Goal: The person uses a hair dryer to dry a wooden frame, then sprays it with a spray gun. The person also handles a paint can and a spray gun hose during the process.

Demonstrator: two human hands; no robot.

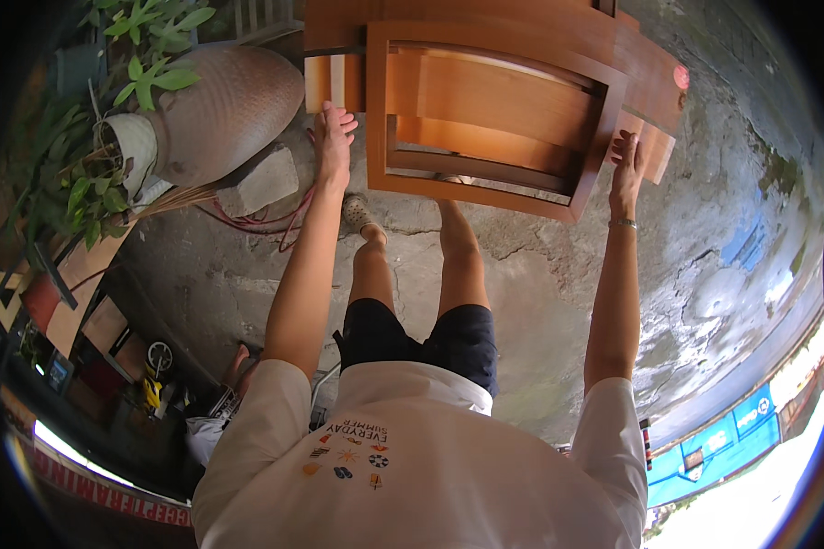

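Observation:
A stack of brown wooden pieces spans the space in front of me. On top of it lies a rectangular wooden frame [483,193] with an open middle, through which lighter boards show. At the stack's left end my left hand [336,133] grips the near edge of a pale wooden board [319,80], fingers bent. My right hand [626,163] is closed on a pale wooden board end [655,152] jutting out at the right. Whether both ends belong to one board is hidden by the frame. A wider dark brown panel [522,20] lies beyond.
A big clay jar [229,110] lies on its side at the left, by leafy plants [156,78]. Near it are a concrete block [267,183] and a red hose [247,222]. Cracked, partly wet concrete floor [540,302] surrounds my feet. Someone's foot [241,355] shows at lower left.

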